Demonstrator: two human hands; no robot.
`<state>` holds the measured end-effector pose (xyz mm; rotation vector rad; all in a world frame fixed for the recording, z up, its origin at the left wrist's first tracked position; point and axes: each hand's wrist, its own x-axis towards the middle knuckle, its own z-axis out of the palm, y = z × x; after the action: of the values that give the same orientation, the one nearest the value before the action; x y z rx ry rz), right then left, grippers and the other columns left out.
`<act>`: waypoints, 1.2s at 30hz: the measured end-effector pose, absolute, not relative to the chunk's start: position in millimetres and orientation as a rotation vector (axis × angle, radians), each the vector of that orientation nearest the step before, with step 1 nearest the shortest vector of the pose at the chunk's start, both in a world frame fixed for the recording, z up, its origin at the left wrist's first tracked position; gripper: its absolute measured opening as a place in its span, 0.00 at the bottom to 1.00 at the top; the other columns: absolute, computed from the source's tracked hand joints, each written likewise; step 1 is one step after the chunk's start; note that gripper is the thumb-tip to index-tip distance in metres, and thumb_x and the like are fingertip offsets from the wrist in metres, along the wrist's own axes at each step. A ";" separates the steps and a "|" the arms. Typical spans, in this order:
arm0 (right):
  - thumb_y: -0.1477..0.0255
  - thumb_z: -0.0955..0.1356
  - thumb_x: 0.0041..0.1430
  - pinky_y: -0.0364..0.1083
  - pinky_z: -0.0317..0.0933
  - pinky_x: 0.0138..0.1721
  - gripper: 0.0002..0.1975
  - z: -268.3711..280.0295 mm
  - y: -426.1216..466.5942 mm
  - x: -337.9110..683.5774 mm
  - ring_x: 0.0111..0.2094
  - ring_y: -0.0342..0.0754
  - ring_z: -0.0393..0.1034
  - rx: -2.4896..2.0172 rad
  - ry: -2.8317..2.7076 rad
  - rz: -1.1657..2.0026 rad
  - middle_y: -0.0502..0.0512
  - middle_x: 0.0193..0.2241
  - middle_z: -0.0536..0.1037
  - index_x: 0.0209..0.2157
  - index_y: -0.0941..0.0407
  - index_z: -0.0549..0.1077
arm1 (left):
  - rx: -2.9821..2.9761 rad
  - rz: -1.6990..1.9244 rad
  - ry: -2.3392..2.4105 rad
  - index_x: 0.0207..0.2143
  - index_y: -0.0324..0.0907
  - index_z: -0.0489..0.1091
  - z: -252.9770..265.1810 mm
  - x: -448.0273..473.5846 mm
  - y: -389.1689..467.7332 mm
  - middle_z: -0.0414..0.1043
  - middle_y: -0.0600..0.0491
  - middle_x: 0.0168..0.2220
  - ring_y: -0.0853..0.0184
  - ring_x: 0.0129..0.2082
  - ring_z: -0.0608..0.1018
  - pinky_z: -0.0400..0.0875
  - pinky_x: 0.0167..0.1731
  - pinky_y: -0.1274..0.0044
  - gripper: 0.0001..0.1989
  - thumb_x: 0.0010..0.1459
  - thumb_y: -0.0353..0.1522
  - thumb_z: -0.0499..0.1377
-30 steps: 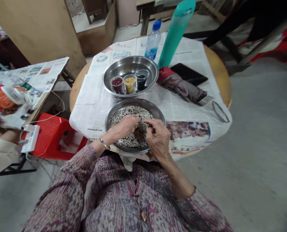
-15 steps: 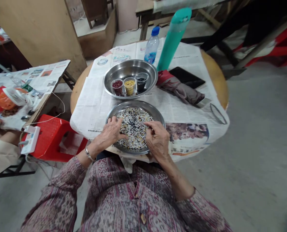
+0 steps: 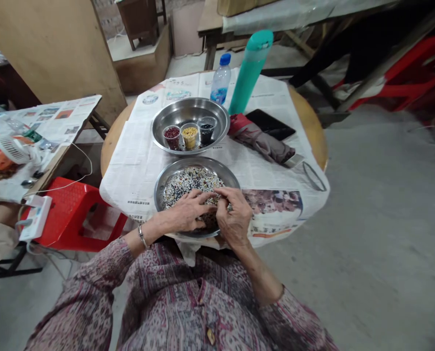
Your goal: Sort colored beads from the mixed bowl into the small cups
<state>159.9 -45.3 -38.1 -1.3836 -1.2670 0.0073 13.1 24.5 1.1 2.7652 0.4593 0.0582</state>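
A shallow steel pan (image 3: 159, 183) close to my body holds a mix of white, yellow, red and black grains and beans (image 3: 188, 183). My left hand (image 3: 184, 212) reaches over its near side, fingers stretched apart and nothing seen in them. Beside it my right hand (image 3: 235, 214) is closed over the pan's right side, thumb and fingers drawn together; anything it holds is hidden. Farther off, a steel basin (image 3: 221, 112) contains three clear cups: one of red beans (image 3: 172, 138), one of yellow beans or kernels (image 3: 189, 137) and one of black beans (image 3: 206, 133).
A water bottle (image 3: 221, 80), a tall green bottle (image 3: 250, 70), a folded umbrella (image 3: 259, 139), a dark tablet-like object (image 3: 270, 124) and glasses (image 3: 313, 176) lie or stand on the newspaper-covered table (image 3: 126, 161). At left are a red stool (image 3: 69, 214) and a power strip (image 3: 36, 217).
My left hand has moved right across the pan, up to my right hand. My right hand stays curled over the pan's right side. The whole view has shifted slightly.
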 end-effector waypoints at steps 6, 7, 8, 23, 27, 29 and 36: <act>0.82 0.61 0.59 0.50 0.70 0.46 0.16 -37.9 -43.5 159.7 0.41 0.48 0.75 -1.397 -1.270 0.035 0.56 0.37 0.80 0.39 0.54 0.77 | 2.874 -0.006 0.559 0.50 0.40 0.70 -11.3 25.8 50.6 0.66 0.45 0.51 0.59 0.52 0.70 0.68 0.54 0.68 0.13 0.64 0.25 0.54; 0.82 0.61 0.59 0.50 0.70 0.46 0.16 -37.9 -43.1 159.6 0.41 0.48 0.75 -1.404 -1.270 0.039 0.56 0.37 0.80 0.39 0.54 0.77 | 2.863 0.002 0.597 0.48 0.39 0.70 -12.1 27.6 54.6 0.67 0.46 0.47 0.61 0.49 0.71 0.69 0.52 0.70 0.12 0.65 0.24 0.51; 0.82 0.60 0.59 0.50 0.70 0.47 0.16 -37.8 -42.8 159.4 0.41 0.48 0.75 -1.406 -1.269 0.043 0.56 0.36 0.80 0.38 0.54 0.77 | 2.850 0.014 0.648 0.46 0.39 0.70 -12.0 28.3 57.8 0.68 0.47 0.45 0.62 0.46 0.72 0.70 0.48 0.71 0.13 0.65 0.23 0.49; 0.81 0.61 0.60 0.51 0.70 0.47 0.15 -36.9 -45.0 159.6 0.41 0.48 0.76 -1.392 -1.222 0.028 0.55 0.37 0.80 0.39 0.53 0.77 | 2.705 0.047 1.155 0.66 0.42 0.54 3.1 10.4 73.9 0.52 0.38 0.66 0.43 0.62 0.61 0.66 0.57 0.55 0.48 0.49 0.48 0.70; 0.81 0.62 0.60 0.51 0.70 0.46 0.15 -36.5 -45.5 159.0 0.41 0.48 0.76 -1.382 -1.204 -0.007 0.54 0.36 0.81 0.39 0.53 0.77 | 2.728 -0.024 0.952 0.66 0.45 0.56 -0.2 42.0 68.6 0.55 0.42 0.65 0.46 0.63 0.61 0.63 0.59 0.55 0.45 0.50 0.44 0.71; 0.80 0.62 0.60 0.50 0.70 0.47 0.14 -36.0 -45.9 158.7 0.41 0.48 0.76 -1.372 -1.199 -0.005 0.54 0.36 0.81 0.38 0.53 0.77 | 2.779 -0.042 0.740 0.59 0.44 0.65 -2.6 53.9 63.8 0.59 0.44 0.62 0.50 0.61 0.64 0.64 0.59 0.59 0.33 0.53 0.39 0.69; 0.79 0.62 0.60 0.51 0.69 0.46 0.13 -34.5 -47.4 158.6 0.39 0.48 0.75 -1.404 -1.194 0.021 0.53 0.35 0.80 0.37 0.53 0.77 | 2.713 -0.144 0.420 0.41 0.39 0.73 0.9 36.9 53.6 0.74 0.49 0.43 0.65 0.45 0.75 0.69 0.50 0.75 0.09 0.62 0.23 0.55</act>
<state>158.6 -47.4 -34.5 -1.4042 -1.1943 0.0209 36.9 53.6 0.9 2.7128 0.4203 -0.1441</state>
